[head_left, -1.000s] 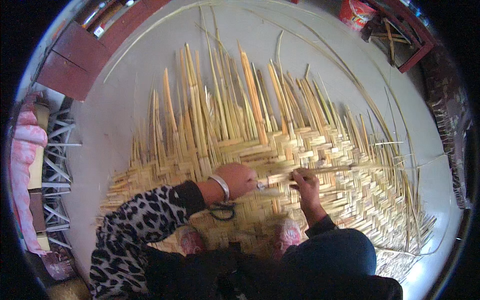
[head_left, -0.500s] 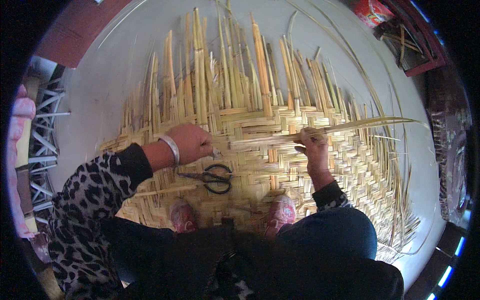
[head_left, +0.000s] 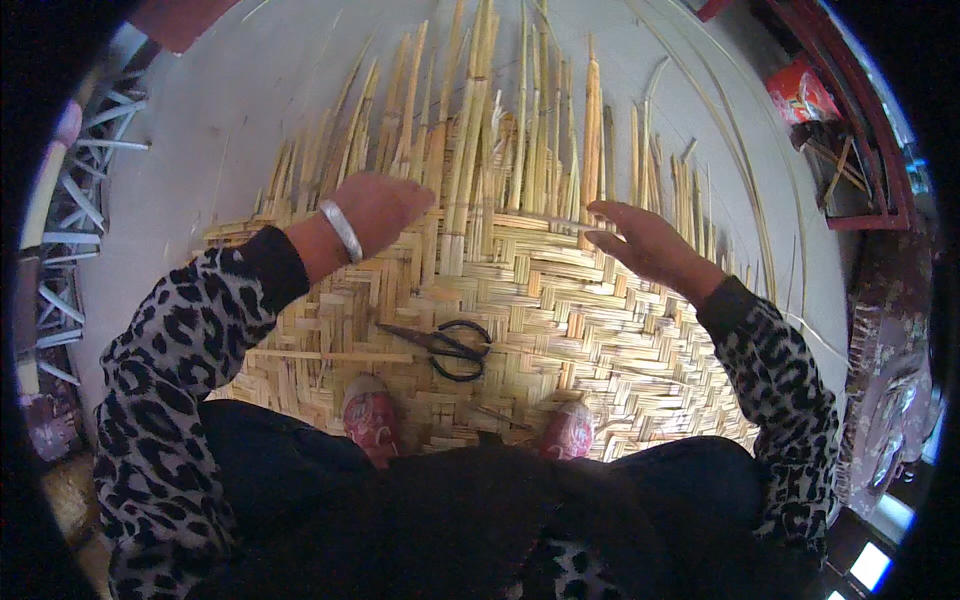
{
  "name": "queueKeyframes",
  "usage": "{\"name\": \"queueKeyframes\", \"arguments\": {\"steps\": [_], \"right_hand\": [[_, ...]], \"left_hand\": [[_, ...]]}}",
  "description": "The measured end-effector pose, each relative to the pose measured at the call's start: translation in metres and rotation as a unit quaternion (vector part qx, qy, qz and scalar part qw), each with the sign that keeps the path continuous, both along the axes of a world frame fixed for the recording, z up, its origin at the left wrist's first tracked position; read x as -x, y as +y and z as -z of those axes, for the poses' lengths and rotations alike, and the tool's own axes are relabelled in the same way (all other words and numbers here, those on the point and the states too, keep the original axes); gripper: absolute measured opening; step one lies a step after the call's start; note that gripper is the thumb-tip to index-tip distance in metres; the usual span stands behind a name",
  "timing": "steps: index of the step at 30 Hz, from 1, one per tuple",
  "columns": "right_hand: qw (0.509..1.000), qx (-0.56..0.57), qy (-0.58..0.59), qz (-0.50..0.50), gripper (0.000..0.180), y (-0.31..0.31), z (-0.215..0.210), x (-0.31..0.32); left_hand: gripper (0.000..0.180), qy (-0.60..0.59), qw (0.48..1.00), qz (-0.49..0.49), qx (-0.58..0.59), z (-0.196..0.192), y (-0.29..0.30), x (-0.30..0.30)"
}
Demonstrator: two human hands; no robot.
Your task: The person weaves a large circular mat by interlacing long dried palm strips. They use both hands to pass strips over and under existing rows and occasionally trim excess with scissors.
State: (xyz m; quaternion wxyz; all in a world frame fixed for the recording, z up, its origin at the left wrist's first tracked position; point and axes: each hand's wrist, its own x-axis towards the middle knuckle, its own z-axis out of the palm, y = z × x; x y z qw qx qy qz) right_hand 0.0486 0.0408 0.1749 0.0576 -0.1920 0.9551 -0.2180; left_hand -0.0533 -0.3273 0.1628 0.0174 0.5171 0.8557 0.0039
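Observation:
A large herringbone mat (head_left: 600, 320) of split cane lies beneath me, its long loose stakes (head_left: 470, 130) pointing away at the far edge. My left hand (head_left: 375, 213), with a silver bracelet (head_left: 342, 231) at the wrist, is over the left part of that edge; its fingers are bent together, and what they hold is hidden. My right hand (head_left: 645, 242) is at the same edge farther right, thumb and forefinger apart. A thin cane strip (head_left: 520, 214) runs crosswise between the hands, over the stakes. Black-handled scissors (head_left: 455, 350) lie on the mat, nearer me.
A loose flat strip (head_left: 330, 355) lies left of the scissors. My pink shoes (head_left: 371, 420) rest on the mat. Grey floor (head_left: 215, 130) surrounds it. A metal rack (head_left: 85, 200) stands at left, a dark red wooden frame (head_left: 870, 215) at right, with a red package (head_left: 800, 95) by it.
Both hands have moved away from me to the mat's far edge, the right one letting go of the bundle of long strips and opening. The view has shifted a little.

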Motion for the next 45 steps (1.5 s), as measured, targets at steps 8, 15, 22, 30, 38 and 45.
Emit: {"name": "queueKeyframes", "arguments": {"steps": [8,15,22,30,38,45], "right_hand": [[0.994,-0.033,-0.086,0.062,0.025,-0.025,0.030,0.035],[0.888,0.238,-0.225,0.323,0.025,-0.034,0.083,0.069],[0.746,0.449,-0.275,0.408,0.031,-0.084,0.115,0.088],[0.754,0.449,-0.271,0.395,0.034,-0.103,0.132,0.108],[0.744,0.455,-0.309,0.378,0.037,-0.111,0.131,0.122],[0.677,0.521,-0.305,0.421,0.032,-0.116,0.129,0.116]], "left_hand": [[0.024,0.042,0.983,-0.173,-0.041,0.026,-0.027,0.072],[0.040,0.027,0.936,-0.201,-0.287,0.076,-0.004,0.107],[0.043,-0.209,0.930,-0.297,-0.056,0.128,0.020,0.142],[0.051,-0.302,0.881,-0.314,-0.182,0.164,0.040,0.175],[0.048,-0.463,0.752,-0.374,-0.283,0.135,0.041,0.167],[0.033,-0.308,0.840,-0.437,-0.094,0.137,0.039,0.157]]}}
